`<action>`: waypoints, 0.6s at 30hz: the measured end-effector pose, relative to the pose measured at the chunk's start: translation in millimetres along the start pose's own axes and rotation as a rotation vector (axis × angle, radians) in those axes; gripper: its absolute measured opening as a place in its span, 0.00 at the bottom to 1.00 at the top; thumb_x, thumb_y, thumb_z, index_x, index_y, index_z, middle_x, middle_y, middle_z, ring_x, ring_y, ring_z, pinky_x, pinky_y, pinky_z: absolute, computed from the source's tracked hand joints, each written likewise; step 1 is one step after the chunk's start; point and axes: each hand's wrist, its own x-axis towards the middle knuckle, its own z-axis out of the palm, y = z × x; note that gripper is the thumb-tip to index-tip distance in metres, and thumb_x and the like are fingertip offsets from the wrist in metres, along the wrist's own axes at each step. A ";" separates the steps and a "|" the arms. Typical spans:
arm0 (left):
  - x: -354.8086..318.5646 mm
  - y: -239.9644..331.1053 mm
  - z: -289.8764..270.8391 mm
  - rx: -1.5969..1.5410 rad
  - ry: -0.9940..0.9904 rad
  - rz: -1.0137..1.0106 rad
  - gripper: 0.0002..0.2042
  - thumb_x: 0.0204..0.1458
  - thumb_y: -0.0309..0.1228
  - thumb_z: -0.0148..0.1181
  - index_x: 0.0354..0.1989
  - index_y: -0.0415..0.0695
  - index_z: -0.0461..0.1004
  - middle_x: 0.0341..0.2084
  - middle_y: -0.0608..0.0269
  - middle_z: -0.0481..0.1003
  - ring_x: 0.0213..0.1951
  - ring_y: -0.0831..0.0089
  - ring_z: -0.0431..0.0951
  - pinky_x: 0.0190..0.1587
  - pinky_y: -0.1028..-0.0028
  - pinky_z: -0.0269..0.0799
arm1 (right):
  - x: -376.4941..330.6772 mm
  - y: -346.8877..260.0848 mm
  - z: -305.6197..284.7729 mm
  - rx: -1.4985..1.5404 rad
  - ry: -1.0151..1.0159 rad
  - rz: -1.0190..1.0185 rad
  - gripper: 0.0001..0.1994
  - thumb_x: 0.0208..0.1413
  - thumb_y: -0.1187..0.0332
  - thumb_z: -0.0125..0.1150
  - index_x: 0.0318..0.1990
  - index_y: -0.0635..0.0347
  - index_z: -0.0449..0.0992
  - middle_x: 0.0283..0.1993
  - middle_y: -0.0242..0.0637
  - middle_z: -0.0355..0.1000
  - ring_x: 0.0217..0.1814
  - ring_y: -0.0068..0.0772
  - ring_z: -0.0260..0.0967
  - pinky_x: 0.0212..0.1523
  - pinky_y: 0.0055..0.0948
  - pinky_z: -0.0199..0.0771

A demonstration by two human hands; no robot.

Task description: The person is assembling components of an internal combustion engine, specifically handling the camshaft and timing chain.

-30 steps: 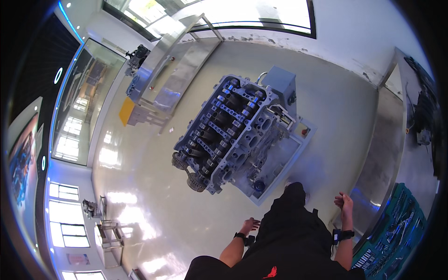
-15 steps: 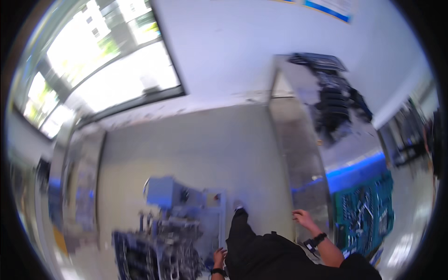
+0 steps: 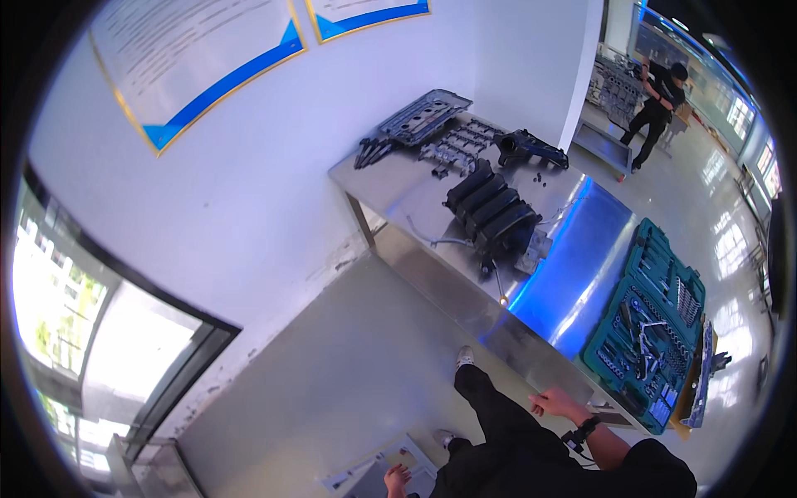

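Note:
My right hand (image 3: pixel 558 403) hangs beside the front of a metal table (image 3: pixel 415 249), apart from it. Its fingers are loosely curved, and nothing shows in them. Below, near my leg, my left hand (image 3: pixel 398 479) is relaxed and empty, fingers slightly bent. On the tabletop nearest my right hand lies an opened green tool case (image 3: pixel 618 332) full of sockets and wrenches. Farther back is a black ribbed intake manifold (image 3: pixel 494 212). Behind it sit a dark engine valve cover (image 3: pixel 427 116) and metal camshaft bearing caps (image 3: pixel 462 148).
A black plastic part (image 3: pixel 531 149) and small bolts lie at the table's back right. A frame with a grey panel (image 3: pixel 365 477) stands low on the floor by my left hand. Another person (image 3: pixel 660 104) works at an engine far right. Framed posters (image 3: pixel 207 75) hang on the wall.
My view has swung right, toward the table and the tool case. The engine block and blue box at lower left have passed out of view. Both hands stay empty by my sides.

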 end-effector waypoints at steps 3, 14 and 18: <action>34.2 23.3 -2.0 0.057 -0.041 -0.017 0.17 0.56 0.26 0.45 0.54 0.37 0.68 0.41 0.51 0.77 0.38 0.61 0.80 0.37 0.63 0.78 | 39.1 4.8 -9.9 0.056 0.007 0.056 0.20 0.64 0.56 0.50 0.35 0.64 0.81 0.26 0.35 0.78 0.32 0.27 0.77 0.38 0.28 0.74; 88.9 324.1 201.5 0.593 -0.217 0.089 0.17 0.57 0.28 0.46 0.55 0.39 0.69 0.44 0.53 0.77 0.42 0.64 0.78 0.44 0.67 0.75 | 152.1 17.5 -37.1 0.394 0.072 0.250 0.19 0.62 0.58 0.45 0.42 0.61 0.81 0.35 0.41 0.79 0.35 0.32 0.76 0.38 0.29 0.75; 117.8 459.1 302.5 0.646 -0.327 0.379 0.14 0.59 0.27 0.47 0.51 0.38 0.72 0.39 0.56 0.78 0.38 0.69 0.79 0.40 0.72 0.74 | 159.1 18.1 -28.7 0.716 0.150 0.345 0.17 0.63 0.60 0.48 0.44 0.64 0.78 0.36 0.43 0.79 0.36 0.36 0.78 0.39 0.32 0.77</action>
